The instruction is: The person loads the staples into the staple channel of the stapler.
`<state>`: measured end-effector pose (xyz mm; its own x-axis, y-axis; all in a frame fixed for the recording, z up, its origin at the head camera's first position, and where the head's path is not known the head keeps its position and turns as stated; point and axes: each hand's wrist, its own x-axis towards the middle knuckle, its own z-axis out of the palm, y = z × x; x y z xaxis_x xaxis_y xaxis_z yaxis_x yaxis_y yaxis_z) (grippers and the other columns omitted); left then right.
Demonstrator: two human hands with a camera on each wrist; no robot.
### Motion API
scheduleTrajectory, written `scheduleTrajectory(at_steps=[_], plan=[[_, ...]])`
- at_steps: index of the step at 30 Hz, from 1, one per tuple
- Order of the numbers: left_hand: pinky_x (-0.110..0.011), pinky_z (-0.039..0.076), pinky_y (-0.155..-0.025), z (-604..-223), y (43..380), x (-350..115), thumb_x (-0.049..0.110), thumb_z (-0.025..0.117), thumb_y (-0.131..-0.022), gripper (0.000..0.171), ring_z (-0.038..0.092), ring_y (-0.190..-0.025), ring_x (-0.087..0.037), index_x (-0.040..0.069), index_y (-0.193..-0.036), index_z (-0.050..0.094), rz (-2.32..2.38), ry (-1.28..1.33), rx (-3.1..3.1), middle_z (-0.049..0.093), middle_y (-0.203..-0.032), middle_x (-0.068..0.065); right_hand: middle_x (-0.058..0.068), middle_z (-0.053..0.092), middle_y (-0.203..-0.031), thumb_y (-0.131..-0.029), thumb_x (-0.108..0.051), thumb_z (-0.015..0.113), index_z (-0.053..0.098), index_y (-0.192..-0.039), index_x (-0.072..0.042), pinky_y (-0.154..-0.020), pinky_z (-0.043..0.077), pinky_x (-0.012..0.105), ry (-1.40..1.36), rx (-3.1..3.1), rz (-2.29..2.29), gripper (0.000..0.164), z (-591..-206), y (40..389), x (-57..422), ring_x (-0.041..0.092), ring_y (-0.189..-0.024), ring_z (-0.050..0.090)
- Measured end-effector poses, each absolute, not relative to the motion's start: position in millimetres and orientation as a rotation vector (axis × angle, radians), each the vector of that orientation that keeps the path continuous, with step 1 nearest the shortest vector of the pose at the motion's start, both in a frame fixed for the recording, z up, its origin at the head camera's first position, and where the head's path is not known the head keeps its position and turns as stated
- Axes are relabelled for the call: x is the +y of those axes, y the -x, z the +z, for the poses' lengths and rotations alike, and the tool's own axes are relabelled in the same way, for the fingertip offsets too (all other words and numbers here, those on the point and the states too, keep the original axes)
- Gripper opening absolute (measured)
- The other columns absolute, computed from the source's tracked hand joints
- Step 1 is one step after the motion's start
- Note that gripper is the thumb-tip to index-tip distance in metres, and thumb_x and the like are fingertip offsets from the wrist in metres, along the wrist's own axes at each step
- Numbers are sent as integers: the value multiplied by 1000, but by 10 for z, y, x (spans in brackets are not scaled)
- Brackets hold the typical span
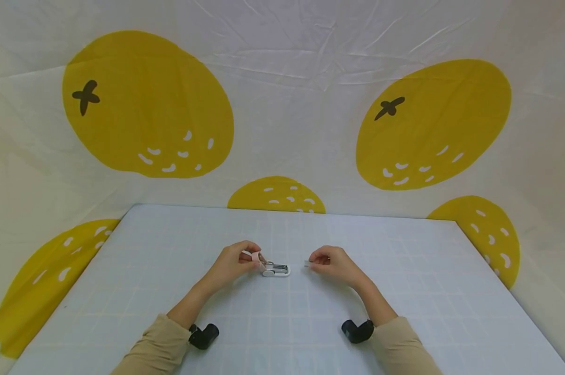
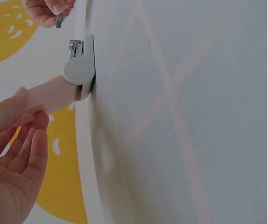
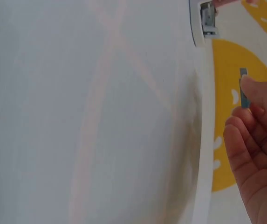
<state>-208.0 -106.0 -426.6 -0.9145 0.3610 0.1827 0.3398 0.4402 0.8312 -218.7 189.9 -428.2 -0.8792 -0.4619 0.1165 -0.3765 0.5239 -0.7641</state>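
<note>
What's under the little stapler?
The stapler sits on the pale tabletop, its pink top held by the left hand. You can see table around it, but its base covers the spot right underneath, so that's hidden.

Narrow gap between right hand [image 1: 334,265] and stapler [image 1: 275,270], which blocks leftward passage

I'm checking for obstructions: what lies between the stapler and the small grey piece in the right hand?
Nothing but bare tabletop shows between the stapler and the small grey piece in the head view.
</note>
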Motion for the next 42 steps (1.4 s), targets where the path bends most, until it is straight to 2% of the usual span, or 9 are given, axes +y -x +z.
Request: scheduleTrajectory(at_steps=[11,19,42], plan=[[-26,54,-76,-4236,2061,-1060,2,70,-81,29,62,-86,-19,-1,-109,61,1552,-628,2628,63,-104,-8,10,60,-78,-81,3,68,64,-89,9,-62,46,21,786,2616,-1322,11,-4012,2041,1539,16,-70,51],[-29,53,-79,-4220,2061,-1078,3,71,-80,26,61,-86,-18,4,-105,63,1537,-619,2658,63,-103,-6,2,60,-82,-82,-8,71,67,-92,-2,-65,47,20,770,2608,-1295,12,-4291,2213,1497,11,-73,51],[-29,53,-78,-4234,2082,-1098,5,70,-82,26,61,-88,-20,0,-107,63,1562,-642,2611,63,-106,-10,-2,59,-75,-81,-7,71,70,-87,-3,-60,46,21,813,2681,-1171,8,-4284,2227,1240,11,-68,50]])
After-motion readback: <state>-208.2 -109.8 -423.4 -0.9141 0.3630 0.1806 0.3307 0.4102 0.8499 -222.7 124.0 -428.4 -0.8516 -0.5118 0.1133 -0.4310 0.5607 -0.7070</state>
